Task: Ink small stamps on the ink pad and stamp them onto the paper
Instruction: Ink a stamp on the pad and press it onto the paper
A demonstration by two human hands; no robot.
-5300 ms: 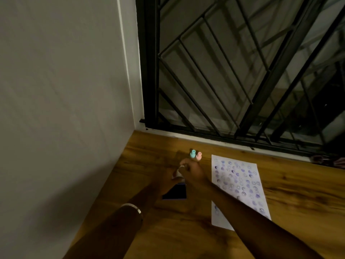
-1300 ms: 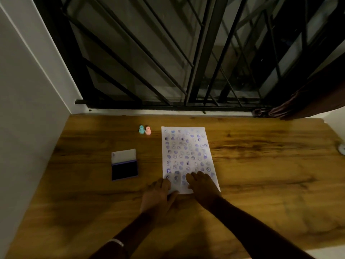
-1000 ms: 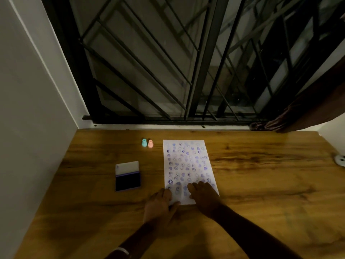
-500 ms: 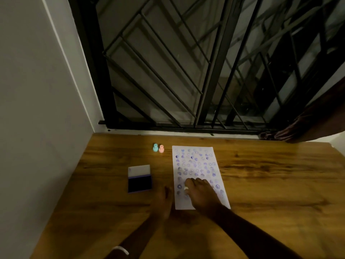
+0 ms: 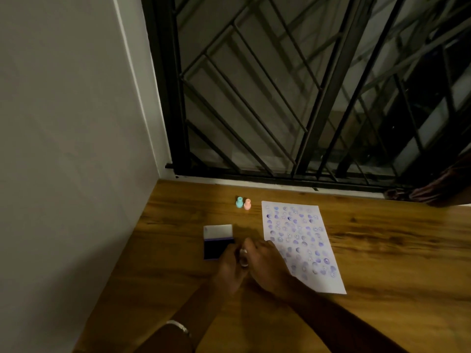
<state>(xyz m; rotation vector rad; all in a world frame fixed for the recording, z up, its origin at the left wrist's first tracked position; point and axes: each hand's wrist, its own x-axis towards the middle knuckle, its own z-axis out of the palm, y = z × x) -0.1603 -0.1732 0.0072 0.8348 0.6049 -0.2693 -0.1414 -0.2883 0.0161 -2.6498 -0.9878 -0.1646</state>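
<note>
An open ink pad (image 5: 216, 247) with a dark inked face and its pale lid raised lies left of the white paper (image 5: 293, 225), which is covered in purple stamp marks. A small pale stamp (image 5: 243, 258) stands out between my two hands, just right of the pad. The fingers of my right hand (image 5: 266, 263) pinch this stamp. My left hand (image 5: 229, 267) is curled against it and covers the pad's near right corner; its grip is hidden. A teal stamp (image 5: 239, 202) and a pink stamp (image 5: 247, 204) stand upright side by side behind the pad.
The wooden tabletop (image 5: 382, 250) meets a white wall (image 5: 76, 149) on the left and a black barred window grille (image 5: 280, 110) at the back. Dark brown cloth (image 5: 433, 192) lies at the far right by the sill.
Both hands have left the paper's near edge and moved left to the ink pad, now meeting around a small pale stamp. The camera has turned left.
</note>
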